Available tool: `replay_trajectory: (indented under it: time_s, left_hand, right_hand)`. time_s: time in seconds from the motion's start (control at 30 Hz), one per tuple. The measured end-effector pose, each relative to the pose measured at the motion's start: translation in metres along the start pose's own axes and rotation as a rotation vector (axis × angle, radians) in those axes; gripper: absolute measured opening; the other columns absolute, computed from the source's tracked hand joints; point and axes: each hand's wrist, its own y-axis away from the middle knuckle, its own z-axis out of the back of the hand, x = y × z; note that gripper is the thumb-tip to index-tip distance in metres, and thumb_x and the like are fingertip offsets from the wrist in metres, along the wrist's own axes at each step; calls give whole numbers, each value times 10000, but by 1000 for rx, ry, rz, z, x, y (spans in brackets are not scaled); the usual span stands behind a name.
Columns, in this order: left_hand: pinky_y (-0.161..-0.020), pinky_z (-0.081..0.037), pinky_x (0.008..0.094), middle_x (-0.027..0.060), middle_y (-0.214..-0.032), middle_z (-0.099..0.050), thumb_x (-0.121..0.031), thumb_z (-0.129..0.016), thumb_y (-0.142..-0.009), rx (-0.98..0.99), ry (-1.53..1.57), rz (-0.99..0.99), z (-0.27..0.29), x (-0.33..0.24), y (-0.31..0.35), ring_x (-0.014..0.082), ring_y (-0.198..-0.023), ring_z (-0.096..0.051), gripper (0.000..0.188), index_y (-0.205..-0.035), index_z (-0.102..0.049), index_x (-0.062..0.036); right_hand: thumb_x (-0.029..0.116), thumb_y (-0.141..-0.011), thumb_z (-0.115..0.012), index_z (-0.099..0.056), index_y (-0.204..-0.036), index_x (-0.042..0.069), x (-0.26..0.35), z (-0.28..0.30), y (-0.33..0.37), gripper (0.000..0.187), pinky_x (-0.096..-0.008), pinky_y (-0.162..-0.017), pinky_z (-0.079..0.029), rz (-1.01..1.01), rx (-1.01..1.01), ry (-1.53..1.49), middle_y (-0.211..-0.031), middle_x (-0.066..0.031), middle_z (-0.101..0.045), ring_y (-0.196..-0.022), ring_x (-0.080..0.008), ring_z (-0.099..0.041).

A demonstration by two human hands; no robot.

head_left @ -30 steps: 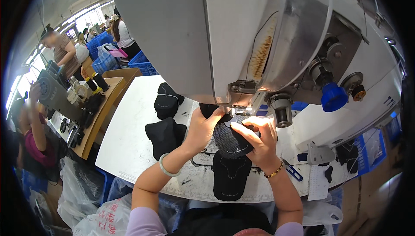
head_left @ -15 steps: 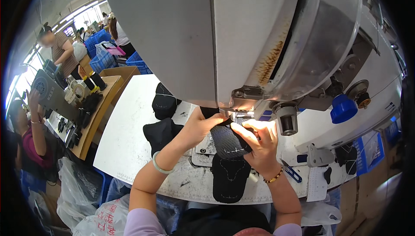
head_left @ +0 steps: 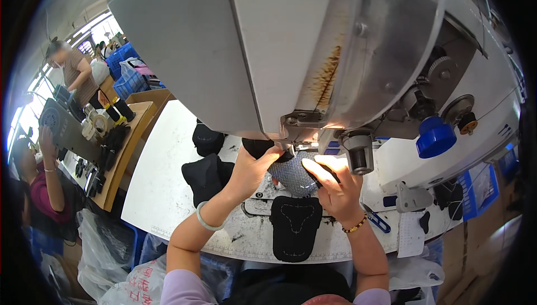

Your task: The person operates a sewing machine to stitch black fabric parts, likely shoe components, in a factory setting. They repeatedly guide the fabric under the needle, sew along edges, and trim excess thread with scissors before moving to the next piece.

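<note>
Under the lit needle area of a large white sewing machine (head_left: 274, 42), I hold a dark textured fabric piece (head_left: 295, 175) with a light stitch mark near its lower edge. My left hand (head_left: 250, 173) is closed on its left side, thumb stretched toward the needle. On the right edge my right hand (head_left: 339, 188) grips it with bent fingers. The needle itself is hidden by the machine head. Just below lies a black shaped piece (head_left: 296, 229) with pale outline stitching. More black pieces (head_left: 207, 177) rest beside my left wrist.
Blue-handled snips (head_left: 378, 222) and a white card (head_left: 411, 235) lie right of my right forearm. Blue knobs (head_left: 435, 137) stick out from the machine. Lint dots the white table (head_left: 154, 193). At left, another person (head_left: 47, 185) sits by a second machine (head_left: 70, 126). Plastic bags hang below the table.
The textured piece has turned and tilted under the needle, its lower edge lifting away from the black piece below. Both hands moved slightly with it. My view has shifted a little.
</note>
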Motion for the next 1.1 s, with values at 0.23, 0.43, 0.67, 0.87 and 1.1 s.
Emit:
replay_trajectory:
  time_s: [0.23, 0.43, 0.67, 0.87, 1.1]
  left_hand:
    - [-400, -421, 193, 16, -797, -596, -108, -541, -887, -107, -69, -73, -12, 3, 9, 56, -580, -543, 114, -955, -595, -33]
    - [-405, -405, 199, 12, -752, -585, -146, -552, -888, -152, -34, -25, -20, -1, 11, 67, -535, -528, 122, -913, -600, -36]
    - [-421, -404, 219, 22, -716, -577, -161, -555, -882, -211, 6, -25, -23, 1, 15, 96, -494, -517, 145, -896, -609, -27]
    - [-442, -398, 230, 22, -680, -575, -190, -582, -867, -303, 34, 26, -34, -2, 24, 94, -510, -514, 159, -845, -617, -36]
    - [-530, -426, 281, 42, -716, -600, -274, -519, -891, -120, 161, 76, -11, 4, 31, 130, -592, -553, 283, -827, -611, -14]
  right_hand:
    - [7, -649, -522, -691, -1009, 140, -4, 6, -3, 419, -335, -766, -426, 38, -17, 90, -1035, -37, -610, -833, -191, -579]
    - [28, -627, -544, -697, -957, 161, 2, 8, -7, 388, -321, -766, -409, 70, -55, 151, -1015, -5, -624, -816, -171, -563]
    - [-41, -641, -515, -703, -961, 148, 1, 8, -7, 416, -340, -779, -404, -56, -77, 124, -907, -32, -646, -804, -201, -566]
    - [-119, -627, -531, -679, -904, 53, -7, -2, -12, 359, -333, -701, -449, -203, -153, -91, -822, -82, -630, -739, -235, -581]
    - [-174, -661, -500, -660, -929, -10, -16, -24, -5, 352, -299, -675, -483, -530, -240, -568, -862, -128, -645, -772, -222, -612]
